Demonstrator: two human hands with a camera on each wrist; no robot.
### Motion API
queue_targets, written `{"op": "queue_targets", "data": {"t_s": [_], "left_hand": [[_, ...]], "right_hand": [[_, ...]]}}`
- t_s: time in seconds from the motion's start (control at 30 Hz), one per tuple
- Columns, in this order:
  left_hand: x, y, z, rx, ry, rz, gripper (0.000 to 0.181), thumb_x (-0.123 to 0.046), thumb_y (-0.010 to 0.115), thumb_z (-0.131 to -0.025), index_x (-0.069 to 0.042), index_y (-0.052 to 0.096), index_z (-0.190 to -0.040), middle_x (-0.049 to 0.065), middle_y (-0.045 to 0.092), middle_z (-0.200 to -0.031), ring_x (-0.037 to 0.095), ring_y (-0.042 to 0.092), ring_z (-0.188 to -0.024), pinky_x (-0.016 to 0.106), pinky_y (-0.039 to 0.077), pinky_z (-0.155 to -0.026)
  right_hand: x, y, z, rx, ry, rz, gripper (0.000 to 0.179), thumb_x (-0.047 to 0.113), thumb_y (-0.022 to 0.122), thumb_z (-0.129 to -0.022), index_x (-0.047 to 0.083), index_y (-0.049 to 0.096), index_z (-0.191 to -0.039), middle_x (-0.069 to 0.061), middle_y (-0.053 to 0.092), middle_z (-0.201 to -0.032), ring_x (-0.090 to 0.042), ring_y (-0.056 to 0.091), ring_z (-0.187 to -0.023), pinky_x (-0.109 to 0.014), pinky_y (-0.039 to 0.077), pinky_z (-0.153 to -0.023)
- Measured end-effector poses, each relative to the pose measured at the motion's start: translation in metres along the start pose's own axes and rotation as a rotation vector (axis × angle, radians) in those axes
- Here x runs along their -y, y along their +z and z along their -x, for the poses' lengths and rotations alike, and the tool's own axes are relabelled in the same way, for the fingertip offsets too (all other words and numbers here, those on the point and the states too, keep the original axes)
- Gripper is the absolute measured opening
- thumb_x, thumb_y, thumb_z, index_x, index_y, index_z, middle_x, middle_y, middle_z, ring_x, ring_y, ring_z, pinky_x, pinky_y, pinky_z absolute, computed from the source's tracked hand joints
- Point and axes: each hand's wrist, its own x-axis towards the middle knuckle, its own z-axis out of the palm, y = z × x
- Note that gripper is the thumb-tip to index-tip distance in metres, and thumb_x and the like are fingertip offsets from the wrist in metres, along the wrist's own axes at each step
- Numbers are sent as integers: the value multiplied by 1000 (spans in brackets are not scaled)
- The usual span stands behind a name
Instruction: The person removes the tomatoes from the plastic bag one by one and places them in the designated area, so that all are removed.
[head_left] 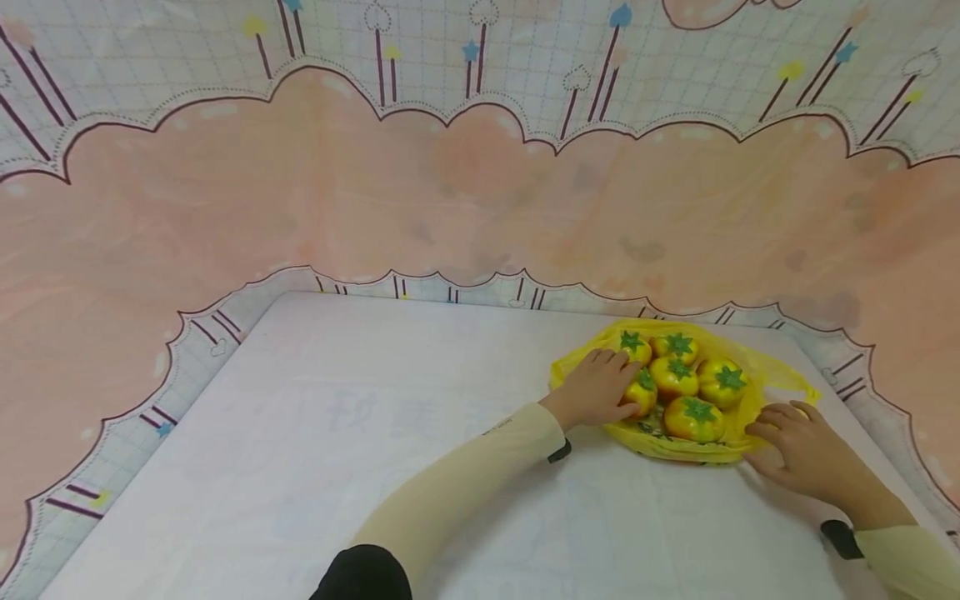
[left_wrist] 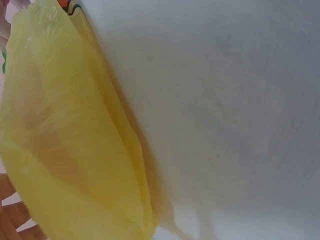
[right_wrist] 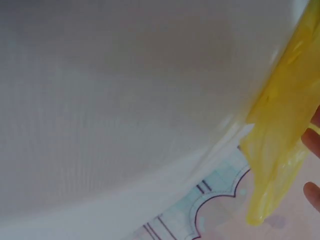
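Observation:
A thin yellow plastic bag (head_left: 780,375) lies spread on the white tabletop at the right, with several toy persimmons (head_left: 693,419) grouped on it. Each one is glossy yellow-orange with a green star-shaped top. My left hand (head_left: 596,389) reaches over the bag's left side, its spread fingers and thumb against the leftmost persimmons. On the opposite side, my right hand (head_left: 802,446) has loosely bent fingers at the bag's edge. The right wrist view shows separate fingertips (right_wrist: 311,142) beside the hanging yellow plastic. In the left wrist view, the bag's side (left_wrist: 75,140) hides the fruit.
The white tabletop (head_left: 360,433) stretches left and forward of the bag. Behind and around it hangs a peach-and-white patterned cloth (head_left: 450,192) with drawn candles. The table's right edge runs close behind my right hand.

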Motion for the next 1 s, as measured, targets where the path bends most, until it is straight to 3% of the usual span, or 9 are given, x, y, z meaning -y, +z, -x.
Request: {"op": "queue_targets", "data": {"t_s": [0.17, 0.53, 1.0], "left_hand": [[-1, 2, -2, 0, -4, 14, 68, -59, 37, -94, -18, 29, -147, -1, 38, -145, 17, 35, -135, 33, 24, -118], [-6, 4, -5, 14, -60, 28, 70, -63, 36, -92, -19, 32, -146, -3, 41, -145, 16, 35, -134, 33, 22, -119], [2, 15, -5, 2, -113, 263, 72, -61, 49, -88, -17, 35, -144, -3, 43, -146, 15, 36, -137, 29, 23, -118]], "right_hand": [[-5, 0, 0, 7, -3, -5, 31, 39, 77, -70, 13, 67, -82, -8, 65, -87, -35, 59, -92, -56, 40, -84], [-6, 1, 2, -2, 12, 17, 32, 42, 74, -74, 11, 66, -75, -7, 65, -83, -36, 59, -90, -57, 41, -84], [-4, 1, 2, -20, 7, 13, 27, 35, 78, -68, 11, 67, -74, -6, 65, -81, -34, 60, -88, -56, 42, -83]]}}
